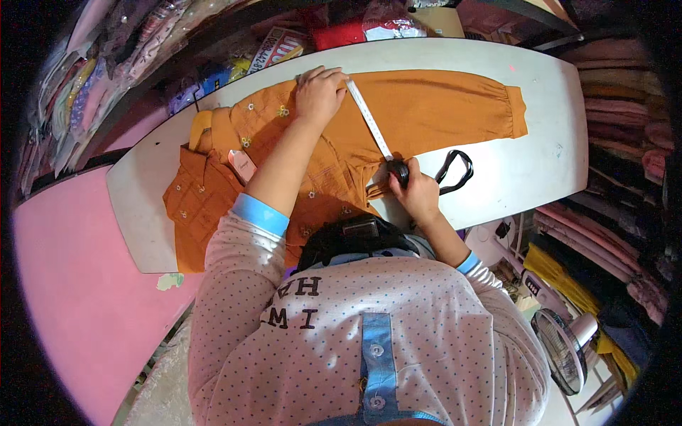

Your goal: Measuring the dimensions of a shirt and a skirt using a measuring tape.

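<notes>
An orange long-sleeved garment (426,106) with small embroidered flowers lies spread on a white board (554,122). Its sleeve stretches to the right and ends in a gathered cuff. At the sleeve's far edge, the fingers of my left hand (319,96) hold down the end of a white tape (367,114). The tape runs straight across the sleeve to a black tape measure case (398,171), which my right hand (418,194) grips near the sleeve's near edge. From the case, a black wrist strap (462,173) loops onto the board. A hang tag (243,166) rests near the collar.
A pink surface (80,282) adjoins the board at left. Plastic-wrapped garments (90,96) hang at upper left, and folded cloth (613,112) is stacked at right. A fan (559,349) stands at lower right. Behind the board are bagged items (391,26).
</notes>
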`<state>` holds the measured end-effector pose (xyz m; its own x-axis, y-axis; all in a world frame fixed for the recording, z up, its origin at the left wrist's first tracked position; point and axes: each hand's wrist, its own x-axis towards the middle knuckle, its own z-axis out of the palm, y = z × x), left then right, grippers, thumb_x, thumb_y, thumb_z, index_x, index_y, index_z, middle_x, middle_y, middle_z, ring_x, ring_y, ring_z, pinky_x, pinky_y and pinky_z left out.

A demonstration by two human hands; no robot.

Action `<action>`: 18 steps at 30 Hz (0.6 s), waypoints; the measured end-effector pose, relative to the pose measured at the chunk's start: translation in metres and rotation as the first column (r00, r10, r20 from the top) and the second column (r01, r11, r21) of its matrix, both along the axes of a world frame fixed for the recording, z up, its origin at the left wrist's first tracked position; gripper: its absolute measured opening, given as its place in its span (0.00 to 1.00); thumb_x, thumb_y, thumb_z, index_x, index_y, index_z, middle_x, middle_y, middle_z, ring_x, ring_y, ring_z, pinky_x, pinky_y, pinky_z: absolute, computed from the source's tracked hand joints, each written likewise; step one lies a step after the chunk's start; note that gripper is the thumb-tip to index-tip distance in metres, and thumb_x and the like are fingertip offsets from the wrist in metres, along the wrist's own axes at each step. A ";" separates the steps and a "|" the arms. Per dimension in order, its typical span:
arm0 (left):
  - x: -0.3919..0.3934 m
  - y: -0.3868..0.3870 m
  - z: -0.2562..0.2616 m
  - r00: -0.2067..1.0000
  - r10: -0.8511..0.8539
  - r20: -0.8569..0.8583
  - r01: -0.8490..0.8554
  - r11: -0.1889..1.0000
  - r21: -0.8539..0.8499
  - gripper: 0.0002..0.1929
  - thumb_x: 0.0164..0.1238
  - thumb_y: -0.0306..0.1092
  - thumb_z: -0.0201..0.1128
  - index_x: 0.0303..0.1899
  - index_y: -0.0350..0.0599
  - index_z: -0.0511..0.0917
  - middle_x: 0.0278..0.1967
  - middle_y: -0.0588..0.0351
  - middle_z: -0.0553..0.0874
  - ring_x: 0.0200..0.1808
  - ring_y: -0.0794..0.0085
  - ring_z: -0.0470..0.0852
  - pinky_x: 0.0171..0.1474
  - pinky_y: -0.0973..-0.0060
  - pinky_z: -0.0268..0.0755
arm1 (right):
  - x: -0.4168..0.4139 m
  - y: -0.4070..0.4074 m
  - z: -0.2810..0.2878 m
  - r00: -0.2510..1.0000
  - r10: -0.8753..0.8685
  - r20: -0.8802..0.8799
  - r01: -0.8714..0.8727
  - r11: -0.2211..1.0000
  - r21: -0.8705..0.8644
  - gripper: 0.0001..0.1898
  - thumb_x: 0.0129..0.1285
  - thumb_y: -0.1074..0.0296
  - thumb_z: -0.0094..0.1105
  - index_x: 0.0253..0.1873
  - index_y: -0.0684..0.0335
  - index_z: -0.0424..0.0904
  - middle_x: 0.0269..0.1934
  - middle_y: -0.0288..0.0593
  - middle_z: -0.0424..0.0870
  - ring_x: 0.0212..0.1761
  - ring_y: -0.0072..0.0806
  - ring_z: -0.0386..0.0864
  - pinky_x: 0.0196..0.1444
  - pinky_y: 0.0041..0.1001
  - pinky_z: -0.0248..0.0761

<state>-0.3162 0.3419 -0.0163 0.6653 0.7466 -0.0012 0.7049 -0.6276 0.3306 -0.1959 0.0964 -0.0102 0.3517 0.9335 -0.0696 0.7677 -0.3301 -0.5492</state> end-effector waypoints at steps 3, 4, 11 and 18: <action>-0.011 -0.004 0.018 0.986 -0.058 0.155 0.045 0.995 0.086 0.18 0.55 0.30 0.65 0.50 0.51 0.78 0.57 0.59 0.76 0.61 0.60 0.70 0.62 0.66 0.63 | 0.010 -0.004 0.011 0.999 -0.047 -0.023 0.047 0.999 -0.008 0.15 0.55 0.61 0.62 0.42 0.62 0.68 0.22 0.52 0.79 0.22 0.48 0.78 0.23 0.39 0.71; -0.022 -0.006 0.023 0.974 -0.071 0.217 0.043 0.990 0.134 0.18 0.55 0.30 0.65 0.50 0.51 0.78 0.57 0.59 0.76 0.61 0.60 0.70 0.62 0.66 0.63 | 0.015 -0.005 0.013 0.998 -0.051 0.035 0.049 0.997 0.052 0.15 0.53 0.62 0.63 0.41 0.62 0.69 0.24 0.50 0.79 0.25 0.46 0.78 0.28 0.39 0.71; -0.228 -0.031 0.031 0.860 0.295 0.417 -0.377 0.917 0.129 0.18 0.56 0.22 0.58 0.51 0.42 0.76 0.54 0.47 0.77 0.59 0.55 0.71 0.62 0.65 0.62 | 0.063 -0.032 -0.001 0.925 -0.249 0.288 0.178 0.952 0.248 0.17 0.44 0.61 0.67 0.40 0.59 0.77 0.61 0.51 0.63 0.65 0.58 0.52 0.63 0.55 0.48; -0.413 -0.057 -0.004 0.748 0.662 -0.046 -0.620 0.722 0.308 0.35 0.56 0.50 0.65 0.62 0.46 0.63 0.54 0.43 0.76 0.55 0.47 0.72 0.57 0.58 0.66 | 0.061 -0.076 -0.015 0.987 -0.148 0.070 0.124 0.956 0.267 0.16 0.43 0.67 0.67 0.40 0.63 0.77 0.56 0.54 0.69 0.57 0.51 0.67 0.58 0.43 0.62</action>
